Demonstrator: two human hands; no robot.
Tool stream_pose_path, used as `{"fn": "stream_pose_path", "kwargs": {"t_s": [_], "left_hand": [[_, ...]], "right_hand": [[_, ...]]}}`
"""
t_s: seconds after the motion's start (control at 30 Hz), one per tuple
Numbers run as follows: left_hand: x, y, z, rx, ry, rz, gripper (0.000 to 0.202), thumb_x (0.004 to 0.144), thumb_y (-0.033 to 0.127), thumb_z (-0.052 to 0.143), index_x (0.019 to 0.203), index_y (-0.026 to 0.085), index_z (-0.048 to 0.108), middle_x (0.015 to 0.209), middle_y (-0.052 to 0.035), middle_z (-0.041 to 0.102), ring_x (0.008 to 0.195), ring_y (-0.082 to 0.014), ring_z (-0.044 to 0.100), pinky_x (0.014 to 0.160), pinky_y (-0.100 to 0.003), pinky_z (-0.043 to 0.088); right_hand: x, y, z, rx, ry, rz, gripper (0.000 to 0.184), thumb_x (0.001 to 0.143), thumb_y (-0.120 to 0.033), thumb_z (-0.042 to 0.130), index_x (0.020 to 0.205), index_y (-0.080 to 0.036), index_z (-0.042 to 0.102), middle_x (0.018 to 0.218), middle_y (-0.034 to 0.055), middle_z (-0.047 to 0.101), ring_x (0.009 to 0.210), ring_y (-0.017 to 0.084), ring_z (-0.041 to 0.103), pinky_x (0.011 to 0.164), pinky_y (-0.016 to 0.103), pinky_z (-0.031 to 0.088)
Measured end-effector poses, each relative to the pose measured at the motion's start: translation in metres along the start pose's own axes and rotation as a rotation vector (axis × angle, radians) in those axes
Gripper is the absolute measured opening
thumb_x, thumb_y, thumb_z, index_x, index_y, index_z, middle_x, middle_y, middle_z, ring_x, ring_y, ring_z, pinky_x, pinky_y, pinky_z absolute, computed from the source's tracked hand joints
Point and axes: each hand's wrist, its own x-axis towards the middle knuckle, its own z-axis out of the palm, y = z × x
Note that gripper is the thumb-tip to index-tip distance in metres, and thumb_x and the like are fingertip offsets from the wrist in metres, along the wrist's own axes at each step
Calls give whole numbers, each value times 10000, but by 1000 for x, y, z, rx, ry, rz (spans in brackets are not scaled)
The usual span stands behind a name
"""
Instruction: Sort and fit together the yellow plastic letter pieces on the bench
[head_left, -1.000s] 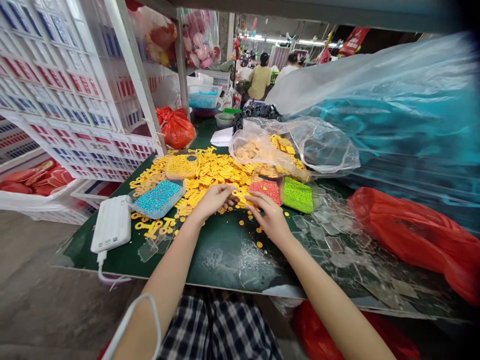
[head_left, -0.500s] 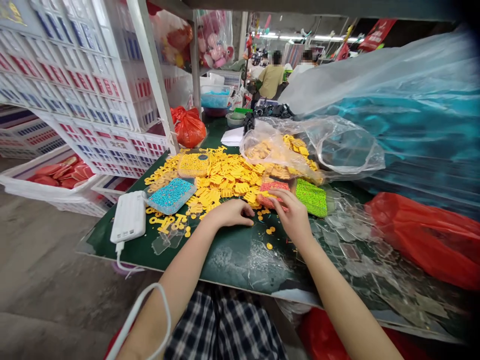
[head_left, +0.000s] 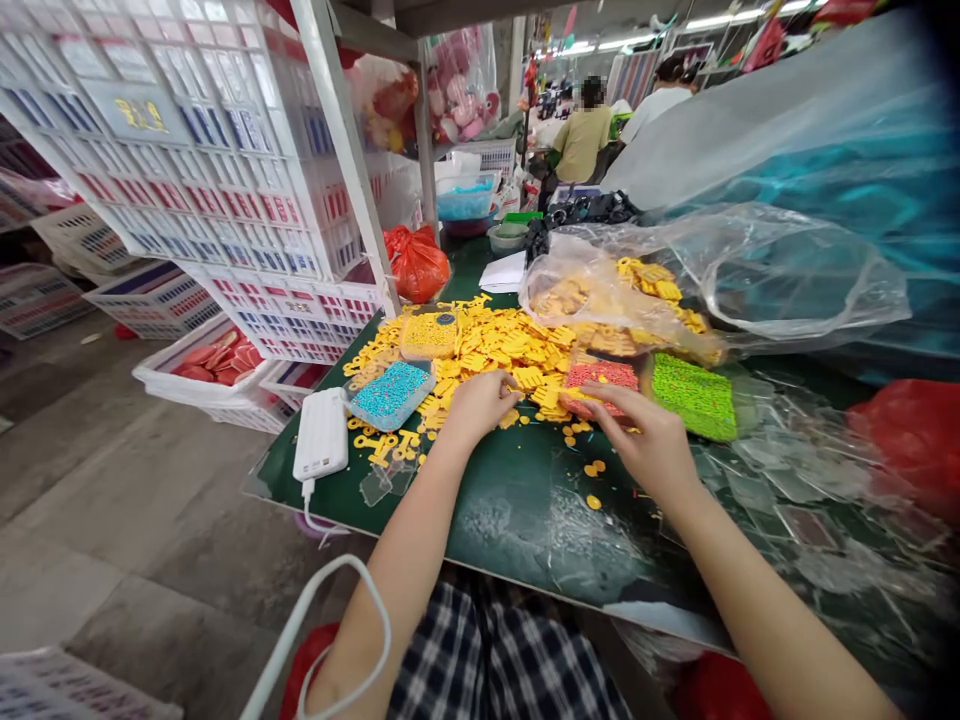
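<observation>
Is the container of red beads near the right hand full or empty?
Not empty: red beads cover much of it. How full, I cannot tell.

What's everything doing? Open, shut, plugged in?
Yellow pieces: loose, heaped
Yellow beads: packed together
Blue beads: packed together
Pink beads: partly covered
Green beads: packed together
Clear bag: mouth open
Small red bag: gathered shut
White power bank: cable plugged in
Left hand: fingers curled
Right hand: fingers bent
</observation>
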Motion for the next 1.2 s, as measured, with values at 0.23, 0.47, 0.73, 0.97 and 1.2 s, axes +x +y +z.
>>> {"fn": "stream_pose_path", "kwargs": {"t_s": [0.23, 0.47, 0.73, 0.97, 1.2], "left_hand": [[10, -34, -36, 7, 349, -134, 292, 965, 274, 405, 1130, 163, 618, 1026, -67, 707, 772, -156, 648, 669, -242, 485], [4, -110, -101, 278, 259, -279, 267, 865, 322, 512, 979, 175, 704, 958, -62, 734, 869, -231, 667, 707, -273, 477], [3, -125, -98, 535, -87, -213, 203, 804, 325, 569, 855, 222, 737, 946, -46, 748, 921, -248, 664, 790, -283, 450], [11, -126, -90, 645, -232, -201, 243, 806, 374, 588, 943, 223, 720, 993, -72, 733, 971, -276, 639, 821, -330, 433], [10, -127, -82, 657, -238, -166, 241, 844, 282, 514, 736, 159, 690, 854, -121, 722, 901, -283, 631, 862, -386, 401]], "right_hand": [[-8, -17, 14, 67, -297, -107, 264, 974, -309, 448, 983, -196, 687, 976, 60, 757, 859, 192, 729, 761, 306, 601], [-16, -29, 26, -3, -584, -145, 213, 939, -255, 508, 932, -219, 718, 1013, 64, 742, 810, 196, 723, 709, 315, 591], [-12, -22, 24, -156, -630, -137, 175, 896, -206, 549, 945, -225, 716, 1016, 80, 703, 864, 211, 685, 694, 313, 553], [-14, -17, 29, -135, -620, -132, 165, 892, -186, 567, 979, -219, 702, 1026, 80, 690, 918, 223, 659, 766, 354, 543], [-12, -16, 23, -193, -534, -99, 194, 870, -317, 628, 1015, -202, 684, 968, 87, 665, 934, 252, 618, 800, 402, 522]]}}
